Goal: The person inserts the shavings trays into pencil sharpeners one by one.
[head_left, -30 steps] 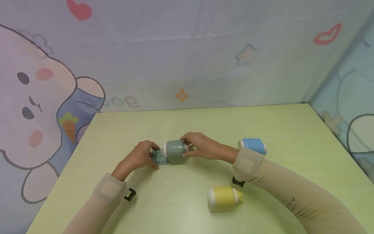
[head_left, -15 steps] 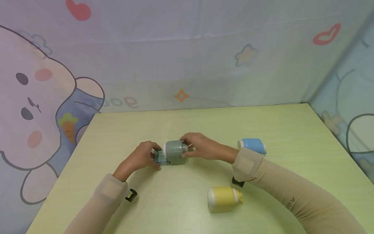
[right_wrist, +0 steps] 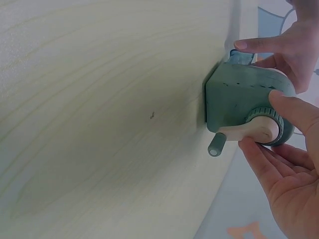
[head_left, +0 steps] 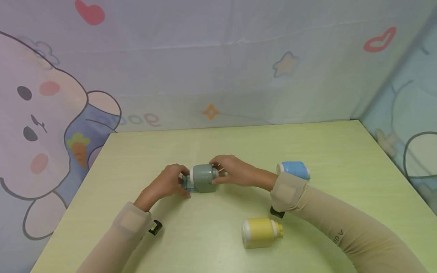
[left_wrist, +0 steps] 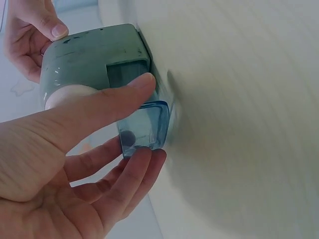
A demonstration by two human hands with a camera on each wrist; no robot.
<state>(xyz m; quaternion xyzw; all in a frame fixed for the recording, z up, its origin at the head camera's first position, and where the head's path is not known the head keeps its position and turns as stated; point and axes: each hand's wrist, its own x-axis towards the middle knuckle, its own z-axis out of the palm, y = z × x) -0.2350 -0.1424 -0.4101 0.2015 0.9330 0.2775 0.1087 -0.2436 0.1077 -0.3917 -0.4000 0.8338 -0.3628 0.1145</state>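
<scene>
A grey-green crank pencil sharpener (head_left: 203, 176) lies between both hands on the table, its white front facing left. From that front end a clear bluish shavings drawer (left_wrist: 144, 127) sticks partly out of the body. My left hand (head_left: 168, 181) pinches the drawer, thumb on one side and fingers on the other. A small dark round spot shows through the drawer's wall. At the back end, my right hand (head_left: 235, 170) grips the sharpener around its ribbed collar, thumb on the body and fingers below. The cream crank arm (right_wrist: 244, 132) with its green knob (right_wrist: 216, 145) shows beside those fingers.
A yellow sharpener-like item (head_left: 261, 232) with a white front lies near the table's front, right of middle. A similar blue one (head_left: 295, 170) lies just behind the right forearm. A printed cloth (head_left: 239, 76) hangs behind the pale table (head_left: 327, 144).
My left hand has moved slightly right, and the clear drawer has slid further into the sharpener's body. My right hand keeps its grip in nearly the same place.
</scene>
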